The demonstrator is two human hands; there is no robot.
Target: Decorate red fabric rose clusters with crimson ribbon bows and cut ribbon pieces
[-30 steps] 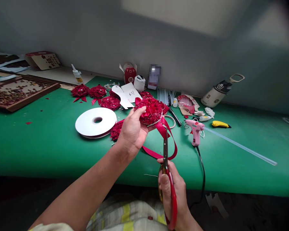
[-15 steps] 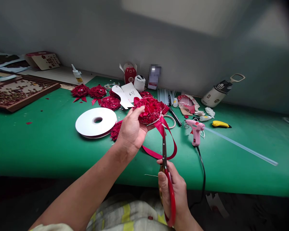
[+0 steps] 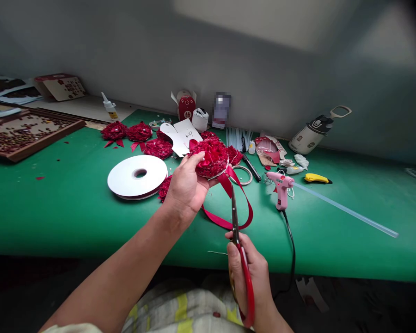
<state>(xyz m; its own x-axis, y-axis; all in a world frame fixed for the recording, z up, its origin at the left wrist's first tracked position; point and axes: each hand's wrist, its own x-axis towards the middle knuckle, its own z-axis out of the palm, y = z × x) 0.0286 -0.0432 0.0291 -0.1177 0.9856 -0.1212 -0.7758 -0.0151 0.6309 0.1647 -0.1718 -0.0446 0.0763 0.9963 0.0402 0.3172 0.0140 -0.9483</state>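
My left hand (image 3: 190,185) is closed around the edge of a dark red fabric flower (image 3: 211,157), thumb on its front, above the table. From the flower's lower right hangs a red ribbon (image 3: 247,208): one short tail, and a longer piece that loops down and back to the left. My right hand (image 3: 251,273) grips red-handled scissors (image 3: 235,217), blades pointing up and looking closed. Their tip is near the short ribbon tail; whether it touches I cannot tell. A white ribbon spool (image 3: 125,178) lies flat left of my left hand.
Several more red fabric flowers (image 3: 139,132) lie behind the spool. On the right are a pink glue gun (image 3: 282,187) with a long glue stick, a yellow cutter (image 3: 317,178) and a tilted bottle (image 3: 310,135). A wooden tray (image 3: 31,134) sits far left on the green table (image 3: 72,222).
My left hand and the flower have shifted slightly left. The short ribbon tail has come away from the blades, which now stand to its right and lower.
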